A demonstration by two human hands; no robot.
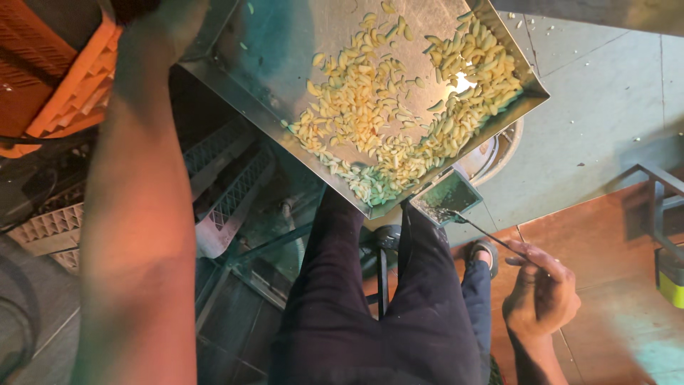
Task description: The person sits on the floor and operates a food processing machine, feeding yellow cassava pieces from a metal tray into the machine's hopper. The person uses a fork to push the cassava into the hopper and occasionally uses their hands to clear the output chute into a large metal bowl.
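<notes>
I'm looking straight down from the head cam. Left arm runs up the left side of the frame; the left hand [167, 25] sits at the top left, at the edge of a big steel tray [278, 43]. Fingers are mostly cut off by the frame top, so I can't tell if it's clamped on the rim or just steadying it. The tray is tilted w/ its low corner toward frame centre, so the peeled garlic cloves [399, 107] have slid into a heap along the lower and right edges, prob. why it's held at that slant.

Right hand [540, 296] is at lower right, fingers pinched shut on the thin wire handle of a small scoop [447, 198]. The scoop's square green-lit pan sits just under the tray's low edge, near the heaped cloves, handle running diagonally back to the hand.

Below the tray: dark trousers [370, 306], a sandalled foot [484, 253] on reddish floor tiles [613, 257]. Orange plastic crate [64, 78] at upper left, grey lattice crates [228, 185] mid-left. Part of a round metal vessel [499, 150] peeks out below the tray's right corner.
</notes>
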